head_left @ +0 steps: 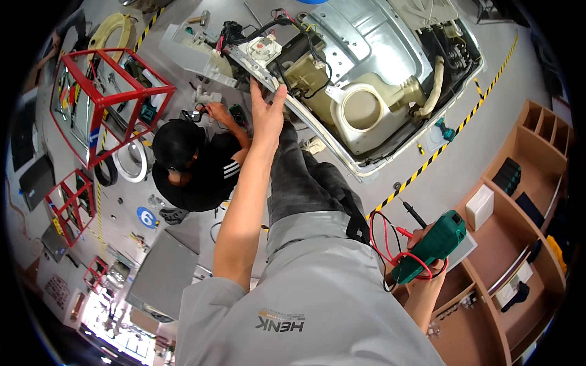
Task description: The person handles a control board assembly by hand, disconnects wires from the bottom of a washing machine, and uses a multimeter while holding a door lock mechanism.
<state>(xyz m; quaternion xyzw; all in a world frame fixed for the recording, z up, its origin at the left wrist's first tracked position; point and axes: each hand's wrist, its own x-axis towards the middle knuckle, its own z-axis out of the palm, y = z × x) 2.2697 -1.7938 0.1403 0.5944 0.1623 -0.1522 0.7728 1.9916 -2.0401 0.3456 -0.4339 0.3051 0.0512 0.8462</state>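
Note:
A large appliance [366, 52], its insides exposed, stands in front of me and looks like a washing machine. My left hand [267, 116] grips the end of a pale metal strip [253, 66] at its near left edge, thumb and fingers on either side. Wires and a white plastic part [264, 49] sit beside that strip. At the lower right, my right hand [434, 263] holds a green multimeter [431, 247] with red and black leads looped around it. One black test probe [415, 215] sticks out beyond the fingers; the red probe [403, 232] lies beside it.
A crouching person in a black cap [179, 144] works close to my left, their hand [218, 113] near small parts. Beyond them stands a red frame cart [97, 100] with tools. Brown shelving [482, 229] is at right, near yellow-black floor tape [427, 163].

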